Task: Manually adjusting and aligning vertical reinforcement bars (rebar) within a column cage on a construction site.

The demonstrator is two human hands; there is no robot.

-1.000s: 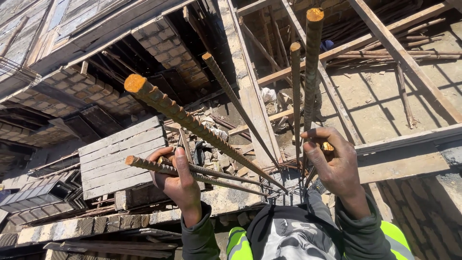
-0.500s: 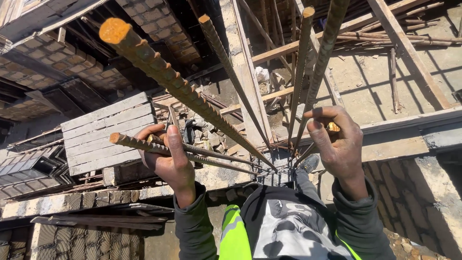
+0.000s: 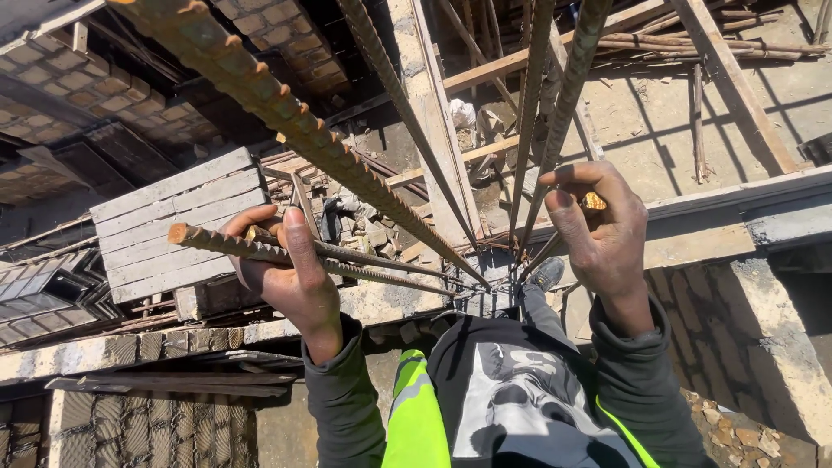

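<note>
**Both hands closed on rusty rebar above a building site**

Head view. The left hand [image 3: 290, 282] is clenched around two ribbed steel bars [image 3: 260, 247] that lie nearly level. The thumb runs up over the top of them and the fingers curl beneath. The cut ends of the bars stick out just past the fingers, away from the body. They show orange rust on the end faces and brown scale along the ribs. Inward of this grip the pair runs down toward a bundle point [image 3: 485, 290] near the person's shoe [image 3: 546, 273].

The right hand [image 3: 602, 234] is closed on a short bar end [image 3: 594, 201]. Its rusty orange tip shows between the fingers and the palm. The index finger hooks over the top and the thumb presses from the near side. How much bar lies inside the fist cannot be told.

Between the two grips a thick ribbed bar [image 3: 286, 108] slants up and away from the bundle point, passing above the left hand. Its ribs are bold and sunlit and its rust is patchy. Two thinner upright bars [image 3: 555, 104] rise just beside the right hand, on its inner side.

Well below the left grip lies a grey plank panel [image 3: 173, 225] on brick walling. Beyond the right grip a concrete slab [image 3: 659, 121] carries loose timber.
</note>
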